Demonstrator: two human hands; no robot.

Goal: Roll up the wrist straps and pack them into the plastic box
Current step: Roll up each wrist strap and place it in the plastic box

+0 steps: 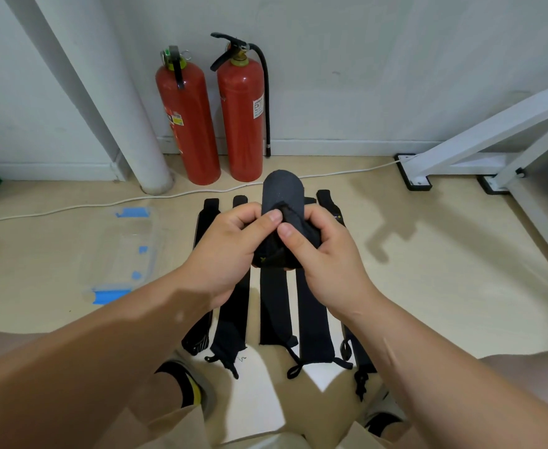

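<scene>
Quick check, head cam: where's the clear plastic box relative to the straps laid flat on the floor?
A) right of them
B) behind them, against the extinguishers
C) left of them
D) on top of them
C: the plastic box sits on the floor to the left of the flat straps, apart from them.

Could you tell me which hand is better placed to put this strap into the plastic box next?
Probably the left hand: both grip the strap, but the plastic box lies to the left; the right hand would cross over.
</scene>
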